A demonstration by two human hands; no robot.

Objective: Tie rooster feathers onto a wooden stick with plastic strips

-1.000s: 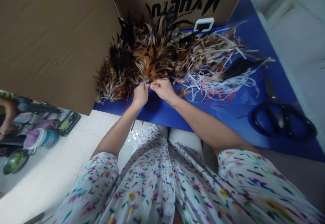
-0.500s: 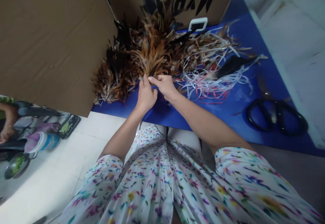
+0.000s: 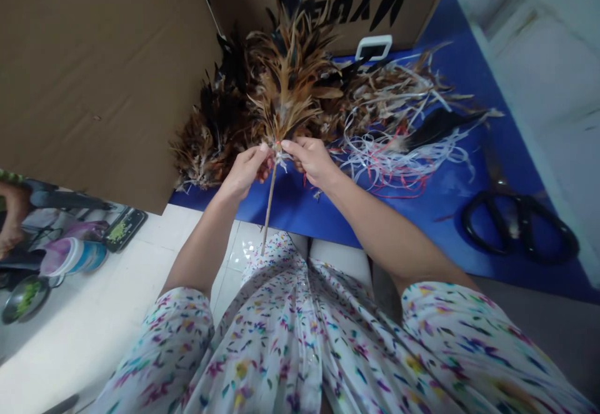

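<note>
Upright between my hands is a feather duster of brown and black feathers on a thin stick. The stick's lower end reaches down to my clothing. My left hand pinches at the base of the feathers from the left. From the other side, my right hand pinches at the same spot, thumb and finger closed. A bit of red string shows at the binding between my thumbs. I cannot tell whether my fingers hold its ends. Bunches of feathers lie behind and left of my hands.
To the right are a tangle of white and red strings, loose feathers and large black-handled scissors on the blue table. Cardboard stands left and behind. A person's arm and a bucket are at lower left.
My hands have parted a little, the left moving left. The feather duster now stands taller in view, with its stick and red binding showing. The camera view has shifted slightly.
</note>
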